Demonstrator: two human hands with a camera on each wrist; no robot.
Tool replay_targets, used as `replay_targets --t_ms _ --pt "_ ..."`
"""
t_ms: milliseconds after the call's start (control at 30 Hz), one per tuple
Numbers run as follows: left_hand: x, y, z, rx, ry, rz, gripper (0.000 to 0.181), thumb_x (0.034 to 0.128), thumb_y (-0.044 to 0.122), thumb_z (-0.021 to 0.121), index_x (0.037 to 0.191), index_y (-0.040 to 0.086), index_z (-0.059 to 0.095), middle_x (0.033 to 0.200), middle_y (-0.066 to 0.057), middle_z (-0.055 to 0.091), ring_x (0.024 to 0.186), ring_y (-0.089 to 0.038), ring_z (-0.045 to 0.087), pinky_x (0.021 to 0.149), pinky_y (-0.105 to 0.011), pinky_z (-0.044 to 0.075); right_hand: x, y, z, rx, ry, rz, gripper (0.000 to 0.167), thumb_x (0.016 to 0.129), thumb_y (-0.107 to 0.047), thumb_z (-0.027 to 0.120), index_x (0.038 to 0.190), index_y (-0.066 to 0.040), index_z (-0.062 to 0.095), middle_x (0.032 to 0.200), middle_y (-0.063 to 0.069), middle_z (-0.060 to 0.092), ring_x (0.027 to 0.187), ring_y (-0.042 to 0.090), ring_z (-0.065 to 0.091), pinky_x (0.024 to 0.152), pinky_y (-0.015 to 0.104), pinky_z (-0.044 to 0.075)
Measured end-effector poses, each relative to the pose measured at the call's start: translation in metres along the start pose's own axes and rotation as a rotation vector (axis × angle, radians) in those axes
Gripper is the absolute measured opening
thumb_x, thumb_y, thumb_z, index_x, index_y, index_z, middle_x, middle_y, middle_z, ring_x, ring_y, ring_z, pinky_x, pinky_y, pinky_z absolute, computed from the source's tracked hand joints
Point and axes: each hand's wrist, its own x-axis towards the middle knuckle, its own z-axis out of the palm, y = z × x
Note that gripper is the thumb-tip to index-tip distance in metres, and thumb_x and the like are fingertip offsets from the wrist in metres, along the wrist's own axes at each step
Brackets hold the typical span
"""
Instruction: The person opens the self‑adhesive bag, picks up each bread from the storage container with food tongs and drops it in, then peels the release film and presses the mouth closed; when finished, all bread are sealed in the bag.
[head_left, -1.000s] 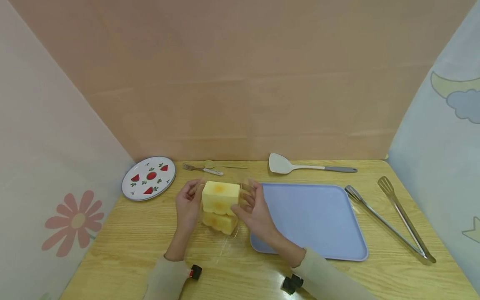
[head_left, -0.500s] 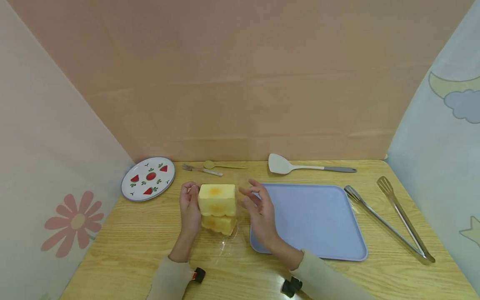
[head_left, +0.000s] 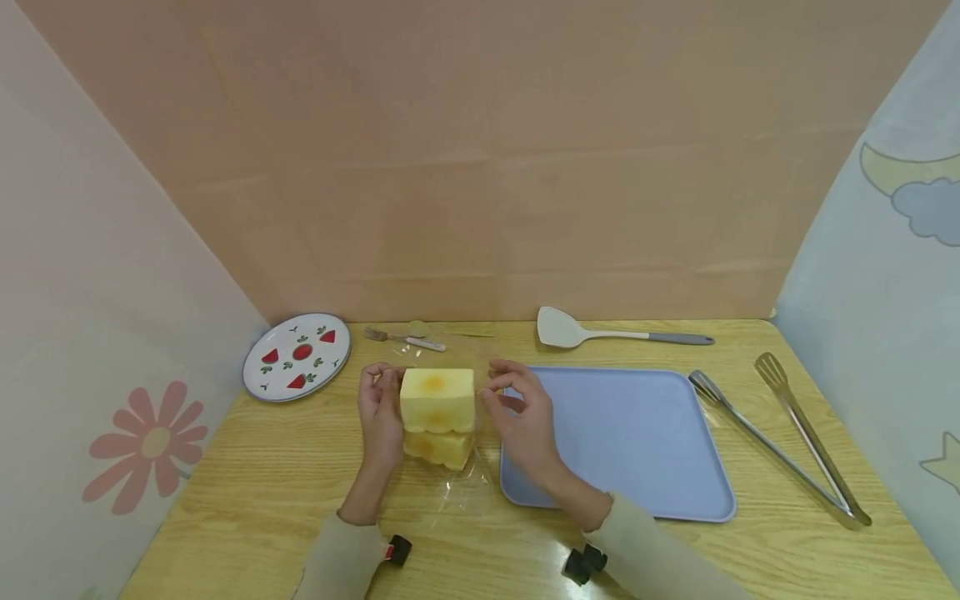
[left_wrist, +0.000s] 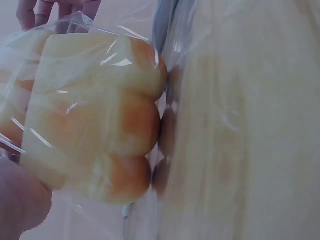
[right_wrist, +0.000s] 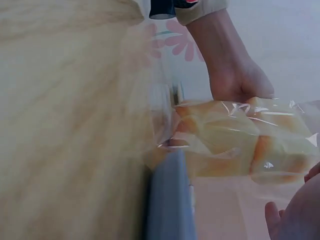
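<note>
Two blocks of bread [head_left: 437, 400], pale yellow with browned patches, sit one on top of the other in a clear plastic bag [left_wrist: 120, 62]. On their left side, my left hand [head_left: 381, 421] grips bread and bag, its thumb towards me. Just right of the upper bread, my right hand [head_left: 528, 421] has thumb and fingertips together at the loose film, seeming to pinch it. The right wrist view shows the bag stretching from the left hand [right_wrist: 240, 80] towards the right hand [right_wrist: 297, 215], whose fingertips are partly cut off.
A blue tray [head_left: 622, 450] lies right beside the right hand. Long metal tongs [head_left: 795, 450] rest farther right. Along the back are stacked plates [head_left: 300, 357], a fork [head_left: 405, 338], a pale spoon [head_left: 418, 328] and a white spatula [head_left: 562, 328].
My right hand came away from the bread to the right, then brought its thumb and fingers together at the bag's film. The bread moved slightly left, then slightly back; the left hand keeps its grip.
</note>
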Motion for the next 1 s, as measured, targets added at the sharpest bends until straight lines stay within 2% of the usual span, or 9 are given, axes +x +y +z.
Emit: replay_targets --t_ms 100,200,333,500,667,800,900,1000 --pt "0.003 0.006 -0.003 -0.015 0.016 0.022 0.013 0.1211 0.016 0.045 0.110 0.010 0.051 0.105 0.004 0.077 0.100 -0.008 0.070 0.085 -0.018 0.056 0.005 -0.004 -0.004 0.002 0.006 -0.040 0.009 0.101 0.006 0.075 0.095 0.001 0.070 0.135 0.019 0.064 0.127 0.040 0.062 0.096 0.026 0.059" --pt "0.007 0.014 -0.008 -0.016 0.047 0.068 0.014 0.1202 0.016 0.049 0.108 0.011 0.053 0.105 0.004 0.078 0.096 -0.009 0.068 0.081 -0.019 0.053 0.009 -0.007 -0.006 -0.006 0.018 -0.106 0.010 0.100 0.009 0.073 0.095 0.002 0.068 0.131 0.021 0.063 0.122 0.036 0.062 0.096 0.025 0.057" --pt "0.011 0.022 -0.012 -0.038 0.062 0.134 0.014 0.1175 0.010 0.055 0.105 0.009 0.061 0.107 0.001 0.078 0.097 -0.012 0.070 0.089 -0.023 0.056 0.011 -0.006 -0.004 -0.084 0.023 -0.209 0.012 0.099 0.008 0.074 0.094 -0.001 0.070 0.126 0.024 0.063 0.113 0.027 0.062 0.091 0.025 0.057" --pt "0.012 0.022 -0.010 -0.053 0.069 0.159 0.017 0.1157 0.002 0.054 0.102 0.007 0.062 0.105 -0.001 0.076 0.099 -0.015 0.072 0.099 -0.027 0.059 0.008 0.000 0.001 -0.197 0.001 -0.337 0.013 0.101 0.005 0.072 0.095 -0.006 0.070 0.125 0.023 0.062 0.107 0.027 0.063 0.085 0.031 0.056" --pt "0.012 0.021 -0.008 -0.060 0.111 0.198 0.017 0.1156 0.002 0.055 0.101 0.006 0.062 0.102 -0.002 0.075 0.096 -0.015 0.071 0.098 -0.028 0.059 0.005 0.004 0.005 -0.220 -0.002 -0.362 0.012 0.104 0.006 0.067 0.098 -0.005 0.067 0.127 0.022 0.061 0.107 0.031 0.062 0.085 0.034 0.055" --pt "0.013 0.024 -0.008 -0.109 0.144 0.235 0.015 0.1144 0.001 0.056 0.101 0.004 0.062 0.098 -0.004 0.074 0.092 -0.016 0.070 0.094 -0.028 0.059 0.004 0.004 0.006 -0.213 -0.003 -0.367 0.012 0.110 -0.004 0.065 0.099 -0.006 0.066 0.125 0.018 0.063 0.104 0.026 0.061 0.083 0.031 0.053" --pt "0.013 0.025 -0.007 -0.126 0.149 0.222 0.017 0.1130 -0.002 0.057 0.098 0.004 0.064 0.097 -0.004 0.074 0.091 -0.016 0.069 0.093 -0.027 0.059 0.004 0.004 0.006 -0.194 0.022 -0.449 0.023 0.116 -0.017 0.059 0.099 -0.004 0.064 0.120 0.019 0.062 0.104 0.029 0.060 0.086 0.033 0.053" --pt "0.014 0.026 -0.005 -0.094 0.116 0.204 0.019 0.1130 -0.003 0.057 0.098 0.005 0.065 0.099 -0.002 0.073 0.094 -0.015 0.070 0.095 -0.026 0.059 0.004 0.004 0.006 -0.205 0.013 -0.511 0.026 0.119 -0.020 0.053 0.100 -0.003 0.060 0.117 0.018 0.061 0.104 0.030 0.059 0.087 0.034 0.052"
